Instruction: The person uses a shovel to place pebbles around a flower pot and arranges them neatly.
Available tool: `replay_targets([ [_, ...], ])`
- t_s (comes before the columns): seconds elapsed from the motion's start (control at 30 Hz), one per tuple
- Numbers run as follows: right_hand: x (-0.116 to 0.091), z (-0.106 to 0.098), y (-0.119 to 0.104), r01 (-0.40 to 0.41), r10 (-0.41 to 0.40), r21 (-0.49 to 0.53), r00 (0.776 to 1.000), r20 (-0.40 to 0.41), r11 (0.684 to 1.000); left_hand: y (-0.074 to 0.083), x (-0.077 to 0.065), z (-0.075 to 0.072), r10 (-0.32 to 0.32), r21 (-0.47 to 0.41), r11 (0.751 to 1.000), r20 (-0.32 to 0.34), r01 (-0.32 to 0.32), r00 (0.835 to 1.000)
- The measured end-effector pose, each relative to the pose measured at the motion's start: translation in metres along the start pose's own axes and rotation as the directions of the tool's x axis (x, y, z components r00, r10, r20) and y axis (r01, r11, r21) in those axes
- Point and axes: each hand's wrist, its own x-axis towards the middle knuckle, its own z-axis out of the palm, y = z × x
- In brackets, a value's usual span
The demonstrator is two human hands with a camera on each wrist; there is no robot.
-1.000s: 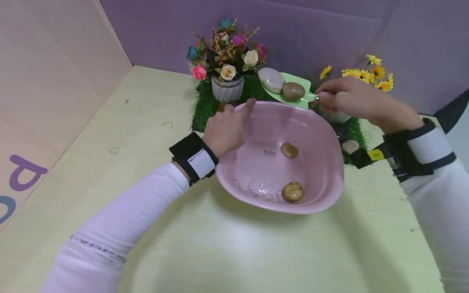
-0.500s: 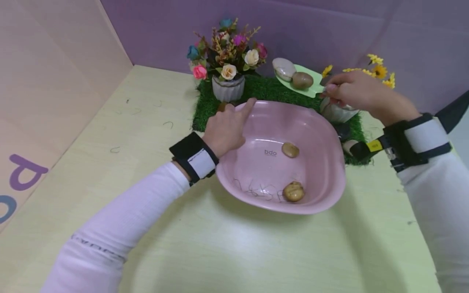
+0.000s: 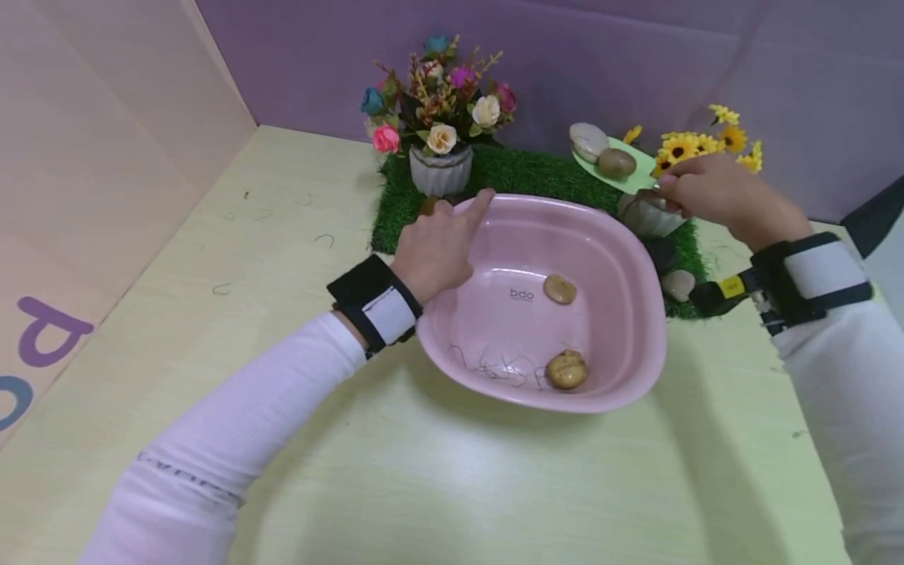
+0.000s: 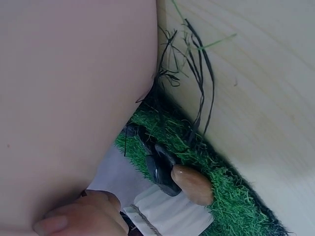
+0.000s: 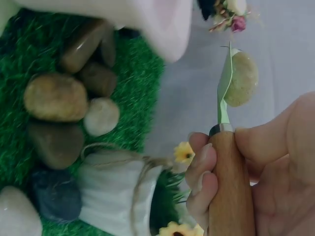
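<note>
In the head view my left hand (image 3: 434, 255) grips the left rim of a pink basin (image 3: 639, 345), index finger stretched along the edge. Two brown stones, one toward the middle (image 3: 559, 289) and one near the front (image 3: 566, 369), lie in the basin with thin loose strands. My right hand (image 3: 727, 195) holds a small green trowel (image 3: 639, 174) behind the basin's right side. Its wooden handle (image 5: 230, 182) shows in the right wrist view, fingers curled round it. A whitish stone (image 3: 589, 143) and a smaller brown stone (image 3: 617, 163) rest on the blade.
Behind the basin lies an artificial grass mat (image 3: 526, 169). On it stand a pot of mixed flowers (image 3: 439, 169) and a pot of yellow flowers (image 3: 646, 216). Several stones, among them a dark one (image 5: 56, 194), lie on the mat beside the right pot.
My right hand has carried the trowel and its two stones to the right, away from above the basin's back rim. My left hand and the basin have hardly moved.
</note>
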Motion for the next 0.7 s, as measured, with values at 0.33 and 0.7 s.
replay_targets([
  [0.33, 0.007, 0.011, 0.020, -0.056, 0.056, 0.004, 0.996, 0.064, 0.998, 0.001, 0.000, -0.001, 0.003, 0.003, 1.000, -0.002, -0.003, 1.000],
  [0.7, 0.012, 0.041, 0.036, -0.012, 0.010, 0.054, 0.999, 0.036, 0.998, 0.002, 0.001, 0.000, 0.005, -0.007, 1.000, 0.000, -0.005, 1.000],
])
